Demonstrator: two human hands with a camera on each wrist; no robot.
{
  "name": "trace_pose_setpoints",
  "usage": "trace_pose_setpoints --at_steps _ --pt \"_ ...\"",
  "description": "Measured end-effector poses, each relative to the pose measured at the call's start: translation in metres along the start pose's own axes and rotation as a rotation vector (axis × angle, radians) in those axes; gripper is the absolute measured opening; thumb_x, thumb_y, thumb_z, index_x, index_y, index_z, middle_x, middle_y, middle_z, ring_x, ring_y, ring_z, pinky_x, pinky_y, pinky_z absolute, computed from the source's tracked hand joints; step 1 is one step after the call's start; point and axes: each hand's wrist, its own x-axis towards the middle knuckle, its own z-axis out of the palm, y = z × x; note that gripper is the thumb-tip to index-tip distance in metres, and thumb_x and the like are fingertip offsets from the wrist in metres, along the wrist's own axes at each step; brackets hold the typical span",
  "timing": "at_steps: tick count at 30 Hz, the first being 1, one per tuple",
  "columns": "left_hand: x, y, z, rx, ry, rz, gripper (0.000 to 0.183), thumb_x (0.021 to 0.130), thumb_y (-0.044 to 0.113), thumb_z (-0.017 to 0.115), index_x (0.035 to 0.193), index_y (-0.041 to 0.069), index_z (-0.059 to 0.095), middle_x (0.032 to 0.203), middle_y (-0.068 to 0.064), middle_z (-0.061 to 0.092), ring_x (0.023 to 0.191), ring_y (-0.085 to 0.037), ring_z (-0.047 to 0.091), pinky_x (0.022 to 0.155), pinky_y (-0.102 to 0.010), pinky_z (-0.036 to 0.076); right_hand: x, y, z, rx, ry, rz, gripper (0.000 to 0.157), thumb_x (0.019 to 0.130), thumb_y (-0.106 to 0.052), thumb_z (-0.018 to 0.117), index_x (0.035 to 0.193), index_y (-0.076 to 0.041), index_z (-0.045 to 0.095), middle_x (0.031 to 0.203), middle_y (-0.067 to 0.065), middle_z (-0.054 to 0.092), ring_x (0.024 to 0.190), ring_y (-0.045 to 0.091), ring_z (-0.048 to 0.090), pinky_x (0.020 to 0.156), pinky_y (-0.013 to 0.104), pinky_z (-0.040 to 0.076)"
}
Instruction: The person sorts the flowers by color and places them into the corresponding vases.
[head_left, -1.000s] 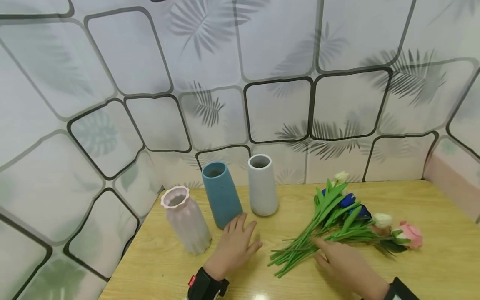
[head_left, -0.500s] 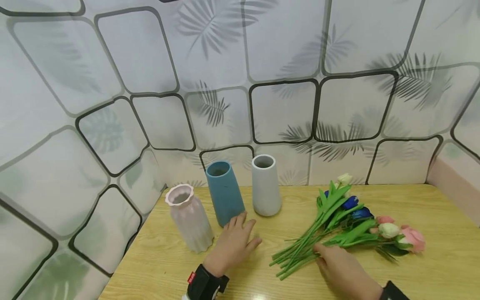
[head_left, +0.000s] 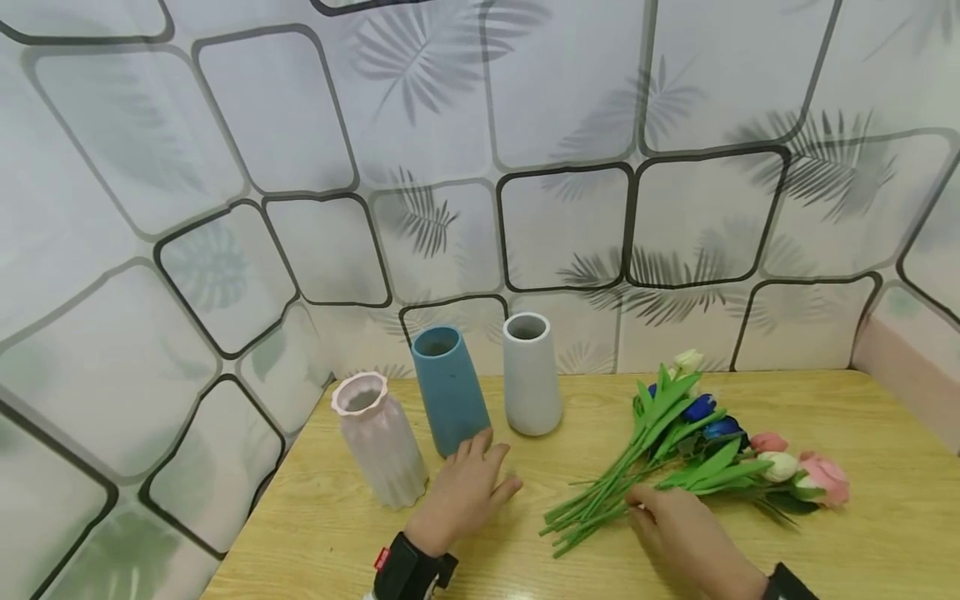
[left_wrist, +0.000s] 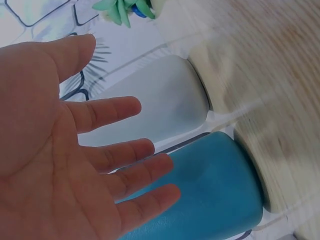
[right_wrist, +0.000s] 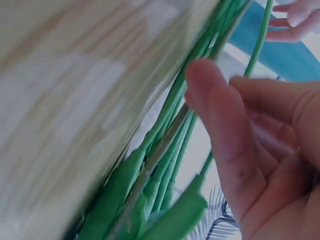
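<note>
My left hand (head_left: 467, 492) is spread with its fingers straight, just in front of the blue vase (head_left: 450, 392). In the left wrist view its fingertips overlap the blue vase (left_wrist: 215, 190); whether they touch it I cannot tell. My right hand (head_left: 678, 529) pinches a green artificial flower stem (right_wrist: 257, 47) between thumb and curled forefinger, at the near side of the bunch. The bunch of artificial flowers (head_left: 637, 454) lies on the table, stems towards the middle. Its heads include a white tulip (head_left: 780, 467), a pink rose (head_left: 825, 479) and blue blooms (head_left: 723, 428).
A pink vase with a scalloped rim (head_left: 382, 442) stands left of the blue one, and a white vase (head_left: 532, 375) stands to its right. All are upright on the wooden table (head_left: 300, 533). A patterned wall covering (head_left: 435, 233) rises behind.
My right hand has closed on a stem at the near side of the bunch. The front white tulip has shifted slightly, showing a second pink bloom. My left hand stays by the blue vase.
</note>
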Motion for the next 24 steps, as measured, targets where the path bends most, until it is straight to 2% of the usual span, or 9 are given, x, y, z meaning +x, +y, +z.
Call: trace_pose_setpoints --at_steps 3,5,10,13,17,19,20,22,24 --pt "0.0 -0.002 0.0 0.007 0.007 -0.003 0.046 0.102 0.039 0.055 0.136 0.008 0.055 0.144 -0.024 0.044 0.125 -0.043 0.05 0.09 -0.055 0.049 0.0 -0.006 -0.001 0.082 0.093 0.099 0.012 0.092 -0.009 0.069 0.103 -0.009 0.072 0.088 0.0 0.073 0.067 0.004 0.064 0.057 0.022 0.05" --pt "0.0 -0.003 0.0 0.011 0.007 -0.007 0.046 0.102 0.04 0.054 0.136 0.008 0.055 0.143 -0.023 0.045 0.124 -0.043 0.05 0.09 -0.056 0.05 0.002 -0.01 -0.003 0.207 0.141 0.207 0.018 0.093 -0.012 0.069 0.109 -0.005 0.072 0.092 0.006 0.074 0.068 0.009 0.068 0.057 0.023 0.053" --pt "0.0 -0.004 -0.001 0.016 0.0 -0.019 0.047 0.101 0.041 0.055 0.136 0.009 0.055 0.143 -0.024 0.045 0.124 -0.044 0.05 0.09 -0.055 0.05 0.002 -0.014 -0.007 0.689 0.291 0.445 0.046 0.096 -0.028 0.068 0.131 0.0 0.062 0.102 0.008 0.075 0.077 0.018 0.072 0.067 0.032 0.06" --pt "0.001 -0.004 -0.002 0.013 -0.013 -0.028 0.047 0.101 0.041 0.055 0.136 0.009 0.055 0.143 -0.025 0.045 0.125 -0.044 0.05 0.091 -0.055 0.05 0.001 -0.003 -0.003 0.941 0.382 0.47 0.054 0.094 -0.034 0.069 0.137 -0.002 0.058 0.103 0.002 0.075 0.084 0.019 0.072 0.074 0.038 0.06" --pt "0.001 -0.004 0.0 0.008 -0.03 -0.042 0.047 0.102 0.042 0.054 0.137 0.01 0.055 0.143 -0.025 0.045 0.125 -0.043 0.05 0.091 -0.055 0.049 0.001 0.022 0.009 1.257 0.405 0.481 0.047 0.091 -0.035 0.073 0.13 -0.013 0.058 0.102 -0.005 0.071 0.09 0.014 0.071 0.084 0.037 0.058" --pt "0.002 -0.006 0.002 0.009 -0.029 -0.044 0.047 0.102 0.042 0.053 0.136 0.01 0.055 0.143 -0.024 0.046 0.124 -0.043 0.051 0.09 -0.055 0.05 0.001 0.028 0.011 1.399 0.396 0.517 0.041 0.091 -0.032 0.073 0.122 -0.019 0.049 0.103 -0.008 0.069 0.093 0.011 0.07 0.089 0.035 0.056" --pt "0.001 -0.006 0.003 0.01 -0.026 -0.043 0.047 0.102 0.042 0.053 0.136 0.009 0.056 0.143 -0.024 0.046 0.124 -0.043 0.051 0.09 -0.055 0.05 0.0 0.028 0.011 1.447 0.379 0.522 0.048 0.094 -0.031 0.07 0.13 -0.02 0.041 0.104 -0.009 0.067 0.094 0.01 0.069 0.092 0.033 0.054" --pt "0.002 -0.007 0.004 0.015 -0.02 -0.042 0.047 0.102 0.042 0.052 0.136 0.009 0.056 0.142 -0.024 0.046 0.123 -0.043 0.052 0.089 -0.055 0.05 0.0 0.024 0.007 1.532 0.36 0.558 0.037 0.099 -0.027 0.062 0.118 -0.023 0.031 0.103 -0.011 0.067 0.094 0.007 0.069 0.095 0.03 0.052" --pt "0.002 -0.008 0.006 0.019 -0.012 -0.037 0.046 0.103 0.041 0.052 0.135 0.009 0.056 0.141 -0.024 0.047 0.121 -0.043 0.053 0.088 -0.055 0.051 0.001 0.017 0.001 1.588 0.336 0.595 0.027 0.104 -0.024 0.054 0.118 -0.026 0.032 0.099 -0.009 0.067 0.092 0.006 0.068 0.094 0.025 0.052"
